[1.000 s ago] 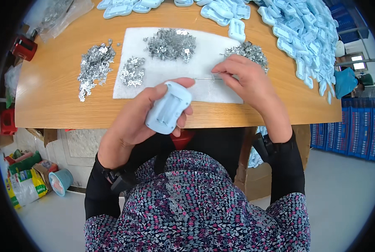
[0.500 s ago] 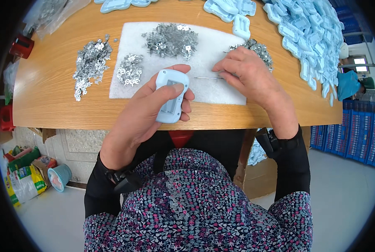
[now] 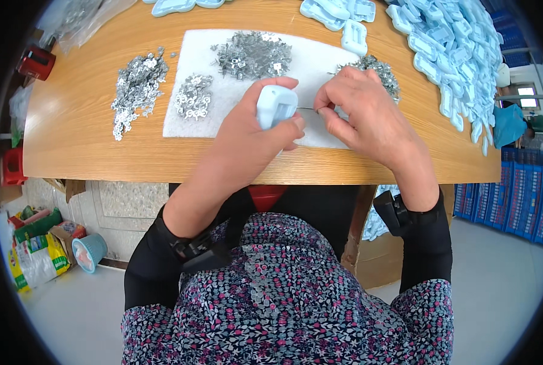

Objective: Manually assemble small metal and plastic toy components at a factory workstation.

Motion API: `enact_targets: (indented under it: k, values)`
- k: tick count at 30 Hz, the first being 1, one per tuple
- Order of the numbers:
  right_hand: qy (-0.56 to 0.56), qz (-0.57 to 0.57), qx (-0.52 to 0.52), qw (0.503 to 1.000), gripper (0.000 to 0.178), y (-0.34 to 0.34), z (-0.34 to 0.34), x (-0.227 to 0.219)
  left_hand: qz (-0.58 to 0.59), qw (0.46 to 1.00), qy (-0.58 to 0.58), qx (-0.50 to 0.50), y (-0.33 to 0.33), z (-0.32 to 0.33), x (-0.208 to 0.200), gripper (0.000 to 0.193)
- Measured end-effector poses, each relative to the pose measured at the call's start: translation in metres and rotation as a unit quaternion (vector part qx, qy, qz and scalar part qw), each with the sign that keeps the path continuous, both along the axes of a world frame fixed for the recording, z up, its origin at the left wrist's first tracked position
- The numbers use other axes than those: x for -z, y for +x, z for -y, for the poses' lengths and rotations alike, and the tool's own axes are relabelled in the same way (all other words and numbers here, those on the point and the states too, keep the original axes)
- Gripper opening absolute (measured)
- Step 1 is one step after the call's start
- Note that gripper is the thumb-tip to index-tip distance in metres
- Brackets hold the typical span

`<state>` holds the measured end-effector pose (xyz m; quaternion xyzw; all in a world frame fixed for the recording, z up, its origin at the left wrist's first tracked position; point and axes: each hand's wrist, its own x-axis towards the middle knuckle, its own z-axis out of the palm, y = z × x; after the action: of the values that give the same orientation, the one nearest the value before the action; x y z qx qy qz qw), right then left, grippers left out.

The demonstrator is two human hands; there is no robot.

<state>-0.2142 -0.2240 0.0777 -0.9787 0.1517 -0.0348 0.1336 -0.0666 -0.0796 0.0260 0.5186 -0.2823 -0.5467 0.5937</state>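
Observation:
My left hand [image 3: 244,137] grips a light-blue plastic casing [image 3: 268,108], now tilted so that its recessed opening faces right. My thumb lies along its lower edge. In the pinched fingers of my right hand [image 3: 362,112] is a thin metal rod [image 3: 306,108], its far end reaching the casing's right side. Whether the tip carries or touches anything is too small to tell. Both hands are above a white padded sheet [image 3: 192,52]. On the sheet are a heap of small metal contact pieces [image 3: 253,56], a smaller group [image 3: 193,97], and a pile of small metal parts [image 3: 381,73] beyond my right hand.
Another heap of metal pieces [image 3: 139,85] lies on the wooden table [image 3: 95,161], left of the sheet. A large pile of light-blue casings [image 3: 454,55] covers the far right. One casing [image 3: 354,38] rests at the sheet's far edge. Blue crates [image 3: 508,194] stand at right.
My left hand has moved right and turned the casing on its side, its opening now toward my right hand. The rod's end has gone from beside the casing to meeting its edge.

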Motion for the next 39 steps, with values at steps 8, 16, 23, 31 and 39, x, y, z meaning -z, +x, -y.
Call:
enact_targets:
  k: [8, 16, 23, 31, 39]
  values:
    - [0.091, 0.032, 0.050, 0.994, 0.012, 0.012, -0.014, -0.018, 0.079, 0.996, -0.036, -0.022, -0.004, 0.008, 0.007, 0.047]
    - [0.354, 0.184, 0.190, 0.897, 0.016, -0.002, -0.031, 0.019, -0.179, 0.982, -0.045, -0.035, 0.002, 0.004, 0.007, 0.060]
    - [0.458, 0.187, 0.198, 0.846, 0.016, 0.000, -0.041, 0.017, -0.217, 0.975, -0.036, -0.008, 0.002, -0.002, 0.009, 0.060]
    - [0.132, 0.190, 0.082, 0.969, 0.008, 0.003, -0.037, 0.014, -0.292, 0.956, -0.012, 0.037, 0.006, -0.010, 0.013, 0.048]
    - [0.005, 0.145, 0.062, 0.988, 0.012, 0.014, -0.044, 0.018, -0.348, 0.935, 0.050, 0.048, 0.003, -0.015, 0.007, 0.051]
